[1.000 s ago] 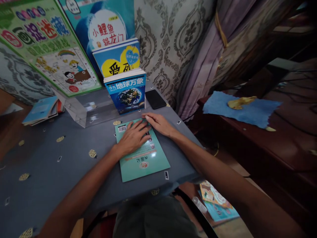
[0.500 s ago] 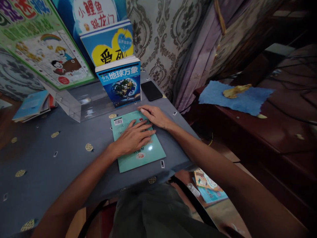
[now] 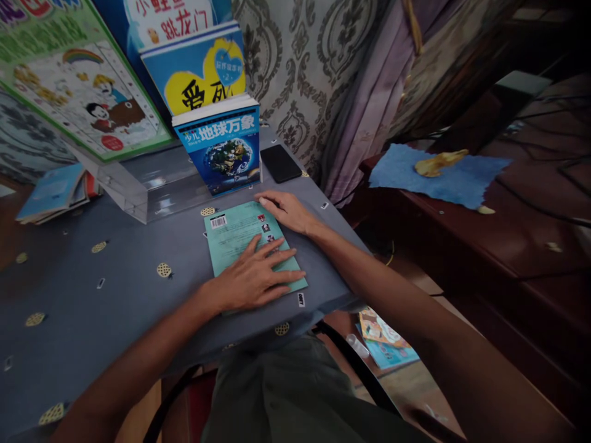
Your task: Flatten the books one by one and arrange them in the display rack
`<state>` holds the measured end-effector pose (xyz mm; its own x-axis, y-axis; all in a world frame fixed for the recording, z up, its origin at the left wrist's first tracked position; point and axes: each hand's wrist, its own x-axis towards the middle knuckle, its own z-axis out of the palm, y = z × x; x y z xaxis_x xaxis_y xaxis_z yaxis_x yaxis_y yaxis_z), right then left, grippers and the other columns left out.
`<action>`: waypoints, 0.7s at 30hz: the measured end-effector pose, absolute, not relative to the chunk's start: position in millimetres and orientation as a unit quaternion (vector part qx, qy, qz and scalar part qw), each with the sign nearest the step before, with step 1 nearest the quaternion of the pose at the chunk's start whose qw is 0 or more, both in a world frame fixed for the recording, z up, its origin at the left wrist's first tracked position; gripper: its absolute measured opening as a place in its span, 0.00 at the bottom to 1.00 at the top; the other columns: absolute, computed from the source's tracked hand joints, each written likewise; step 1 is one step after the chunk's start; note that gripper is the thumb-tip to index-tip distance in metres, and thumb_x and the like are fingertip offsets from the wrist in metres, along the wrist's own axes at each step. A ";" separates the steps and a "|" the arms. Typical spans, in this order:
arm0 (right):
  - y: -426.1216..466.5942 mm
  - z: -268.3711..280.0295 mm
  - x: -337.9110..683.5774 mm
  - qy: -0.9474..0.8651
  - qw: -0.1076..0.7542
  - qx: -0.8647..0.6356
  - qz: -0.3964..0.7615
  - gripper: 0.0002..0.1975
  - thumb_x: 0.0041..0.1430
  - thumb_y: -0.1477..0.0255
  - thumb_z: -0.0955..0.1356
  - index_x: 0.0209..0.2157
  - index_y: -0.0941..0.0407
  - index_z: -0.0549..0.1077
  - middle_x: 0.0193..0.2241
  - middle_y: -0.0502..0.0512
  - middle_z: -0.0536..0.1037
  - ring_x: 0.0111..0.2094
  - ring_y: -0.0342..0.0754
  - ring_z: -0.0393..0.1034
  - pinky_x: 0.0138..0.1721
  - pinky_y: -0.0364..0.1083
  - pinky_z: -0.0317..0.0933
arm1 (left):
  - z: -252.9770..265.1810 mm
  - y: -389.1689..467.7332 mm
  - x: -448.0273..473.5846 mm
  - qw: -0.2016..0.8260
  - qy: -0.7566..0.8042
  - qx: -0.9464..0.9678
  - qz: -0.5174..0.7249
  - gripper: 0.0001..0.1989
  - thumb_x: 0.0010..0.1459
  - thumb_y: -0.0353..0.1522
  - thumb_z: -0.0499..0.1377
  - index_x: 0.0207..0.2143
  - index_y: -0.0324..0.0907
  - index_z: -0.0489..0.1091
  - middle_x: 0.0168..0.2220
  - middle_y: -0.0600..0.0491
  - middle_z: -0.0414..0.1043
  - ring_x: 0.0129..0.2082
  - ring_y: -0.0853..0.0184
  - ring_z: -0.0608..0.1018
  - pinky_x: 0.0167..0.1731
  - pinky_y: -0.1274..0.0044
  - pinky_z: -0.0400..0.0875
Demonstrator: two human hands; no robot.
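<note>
A thin teal book (image 3: 235, 237) lies on the table with its barcode side up. My left hand (image 3: 258, 271) rests flat on its lower part, fingers spread and pointing right, hiding some of the print. At the book's upper right corner sits my right hand (image 3: 287, 210), its fingers loosely stretched and the fingertips touching the edge; it grips nothing. Just beyond the teal book stands a blue book with a globe on its cover (image 3: 221, 151), propped in a clear acrylic stand (image 3: 133, 200).
Behind are a yellow-heart book (image 3: 198, 71) and a large green picture book (image 3: 92, 92). A black phone (image 3: 281, 163) lies near the table's right edge. Several books (image 3: 50, 191) are stacked at left. A blue cloth (image 3: 410, 175) lies on the red-brown furniture at right. More books (image 3: 388, 344) are on the floor.
My left hand has slid down the teal book toward its near edge, uncovering print in the middle. My right hand has stayed at the upper right corner. The view has shifted slightly.
</note>
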<state>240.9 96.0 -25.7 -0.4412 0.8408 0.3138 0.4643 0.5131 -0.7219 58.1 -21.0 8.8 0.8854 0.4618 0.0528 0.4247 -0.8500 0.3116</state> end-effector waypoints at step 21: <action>91.1 -37.0 236.6 -0.844 0.314 -0.394 0.183 0.18 0.66 0.68 0.63 0.54 0.56 0.74 0.53 0.62 0.78 0.57 0.57 0.70 0.58 0.58 0.64 | -0.5 -41.0 61.8 0.074 0.250 0.964 0.057 0.22 0.70 0.43 0.50 0.64 0.53 0.62 0.67 0.48 0.59 0.69 0.47 0.57 0.65 0.47 0.49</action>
<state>236.6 91.1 -37.0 -0.4931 0.7798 0.3856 0.5499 0.6229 -0.5565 61.8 -41.0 -0.5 0.8688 0.4899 0.0722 0.4732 -0.8644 0.1702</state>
